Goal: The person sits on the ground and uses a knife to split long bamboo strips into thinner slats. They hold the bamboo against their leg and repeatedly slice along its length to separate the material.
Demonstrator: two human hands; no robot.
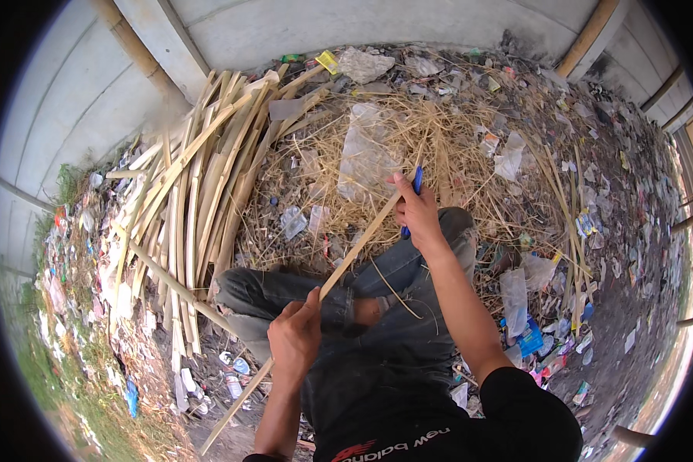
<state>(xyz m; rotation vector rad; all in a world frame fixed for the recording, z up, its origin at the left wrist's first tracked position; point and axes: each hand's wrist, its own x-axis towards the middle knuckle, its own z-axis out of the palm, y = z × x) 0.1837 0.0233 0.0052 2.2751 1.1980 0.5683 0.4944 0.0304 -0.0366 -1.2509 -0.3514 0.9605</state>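
A long, pale bamboo strip runs slantwise across my lap, from the lower left up to my right hand. My left hand is closed round it near its middle, and the lower end sticks out past my left forearm. At the strip's upper end my right hand is closed on a blue-handled knife. Its fingers also touch the strip there, and its blade is too small to make out clearly. A thin curled shaving hangs over my crossed legs.
Many split bamboo strips lie piled at the left, by a pale wall. Straw-like shavings and a clear plastic sheet cover the ground ahead. A few thin strips lie at the right among scattered litter.
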